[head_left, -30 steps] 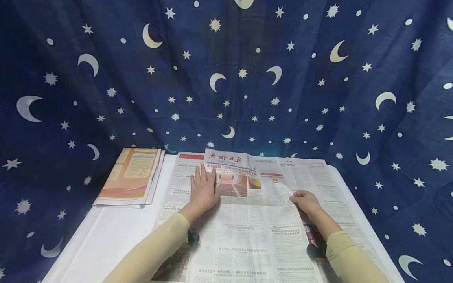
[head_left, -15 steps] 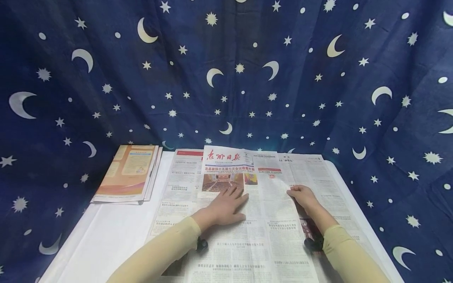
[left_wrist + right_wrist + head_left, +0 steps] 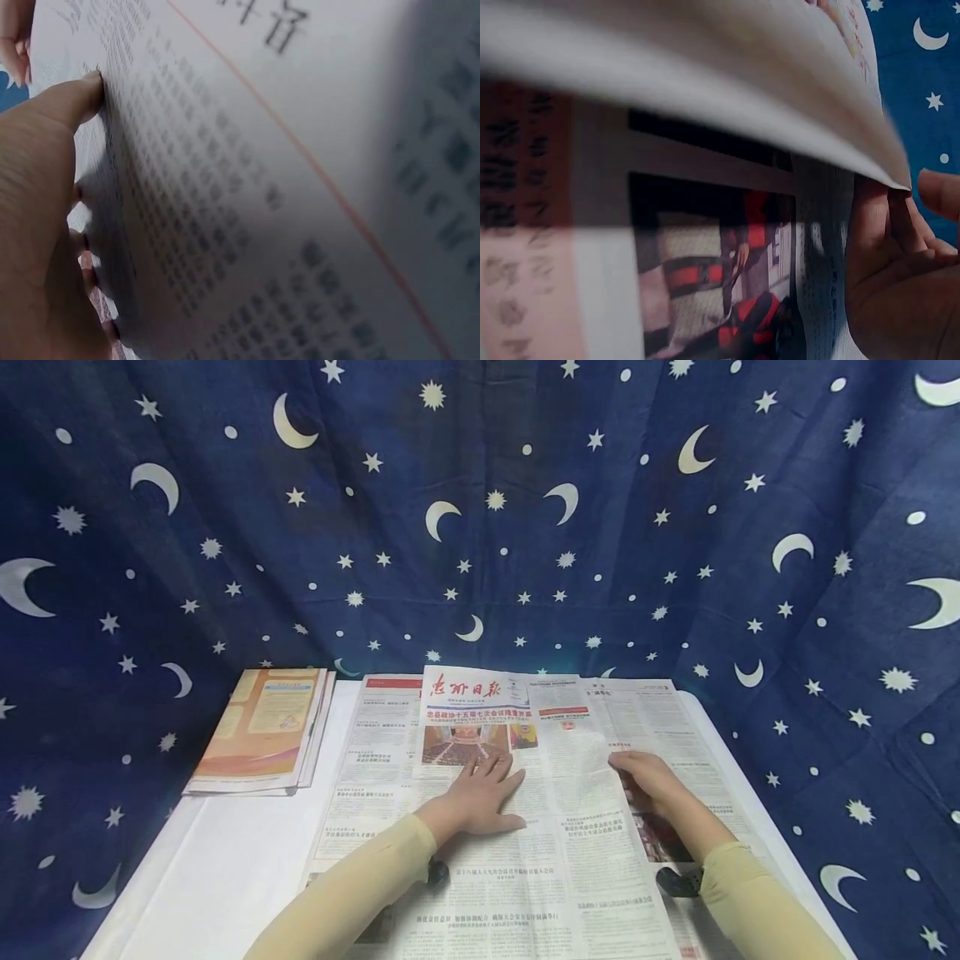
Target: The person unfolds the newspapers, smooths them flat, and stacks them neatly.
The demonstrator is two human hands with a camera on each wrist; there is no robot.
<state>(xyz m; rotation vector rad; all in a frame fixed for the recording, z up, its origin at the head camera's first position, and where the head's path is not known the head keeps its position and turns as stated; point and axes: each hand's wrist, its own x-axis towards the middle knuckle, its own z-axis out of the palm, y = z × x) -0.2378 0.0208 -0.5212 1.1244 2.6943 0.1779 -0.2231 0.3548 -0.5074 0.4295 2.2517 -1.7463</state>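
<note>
Folded over on the table is a newspaper [image 3: 525,877], its top fold showing a red masthead and a photo of a hall. My left hand [image 3: 480,797] lies on its middle, just below the photo, with fingers spread. In the left wrist view, that hand's thumb [image 3: 86,94] rests against the printed page. My right hand [image 3: 648,777] holds the right edge of the folded part. The right wrist view shows fingers [image 3: 870,225] under the raised edge and the thumb close beside it. Beneath that lifted edge, a page with dark-and-red photos [image 3: 712,277] shows.
Under the folded part, wider newspaper pages [image 3: 690,735] spread out to both sides. A stack of folded papers with an orange cover [image 3: 258,727] lies at the back left of the white table [image 3: 225,860]. Behind hangs a dark blue curtain [image 3: 405,468] with moons and stars.
My left hand has moved from the upper left of the newspaper to its middle, below the photo. The masthead part now lies flatter. My right hand stays at the right edge.
</note>
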